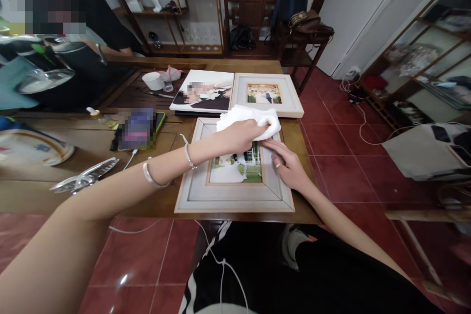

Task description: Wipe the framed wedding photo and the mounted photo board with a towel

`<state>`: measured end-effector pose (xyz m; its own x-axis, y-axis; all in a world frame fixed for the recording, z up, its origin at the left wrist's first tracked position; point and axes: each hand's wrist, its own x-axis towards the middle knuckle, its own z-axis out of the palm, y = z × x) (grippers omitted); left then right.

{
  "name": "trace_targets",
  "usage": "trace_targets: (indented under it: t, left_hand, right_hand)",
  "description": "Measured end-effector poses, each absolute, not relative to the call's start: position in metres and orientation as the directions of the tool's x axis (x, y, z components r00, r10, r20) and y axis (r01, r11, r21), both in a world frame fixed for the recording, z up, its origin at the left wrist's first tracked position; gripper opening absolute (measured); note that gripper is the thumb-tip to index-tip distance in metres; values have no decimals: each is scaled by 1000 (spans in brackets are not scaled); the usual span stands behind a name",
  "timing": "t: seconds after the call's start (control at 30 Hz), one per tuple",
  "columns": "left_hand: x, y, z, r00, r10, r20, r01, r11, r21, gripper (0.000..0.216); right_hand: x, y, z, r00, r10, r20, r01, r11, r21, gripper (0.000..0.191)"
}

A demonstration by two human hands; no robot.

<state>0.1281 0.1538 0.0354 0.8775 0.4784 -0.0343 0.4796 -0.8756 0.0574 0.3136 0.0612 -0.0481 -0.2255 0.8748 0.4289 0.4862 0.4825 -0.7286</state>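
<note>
A light wooden picture frame (235, 201) with a wide pale mat lies flat at the table's near edge, a wedding photo (228, 169) in its middle. My left hand (245, 135) is closed on a bunched white cloth (245, 115) over the frame's far part, hiding that stretch and the top of the photo. Close by on the right, my right hand (285, 159) rests on the mat with its fingers stretched toward the cloth. It wears a ring and holds nothing.
Beyond lie a photo album (206, 91) and a second framed photo (267, 95). To the left are a phone (138, 130) on a cable, a silver hinged object (86, 176), a dropper bottle (103, 117) and a white cup (152, 81). Another person (106, 14) is at the far left.
</note>
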Motion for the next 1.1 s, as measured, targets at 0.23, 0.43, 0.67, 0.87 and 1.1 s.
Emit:
trace_targets:
  t: [0.23, 0.43, 0.67, 0.87, 1.1]
  left_hand:
    - [91, 146, 43, 811, 573, -120, 541, -812, -221, 55]
    - [49, 137, 55, 698, 695, -171, 608, -702, -372, 47]
    - [61, 34, 34, 767, 624, -148, 587, -777, -227, 45]
    - [100, -2, 29, 882, 456, -119, 461, -887, 14, 47]
    - [106, 9, 19, 861, 477, -174, 493, -868, 57, 34]
  right_hand:
    - [312, 61, -46, -224, 881, 417, 480, 472, -740, 52]
    - [311, 59, -46, -207, 896, 392, 514, 441, -736, 52]
    - [311, 59, -45, -198, 904, 379, 518, 424, -743, 51]
    - [312, 60, -46, -201, 903, 379, 505, 427, -750, 56]
    - [312, 59, -44, -206, 901, 383, 502, 433, -749, 54]
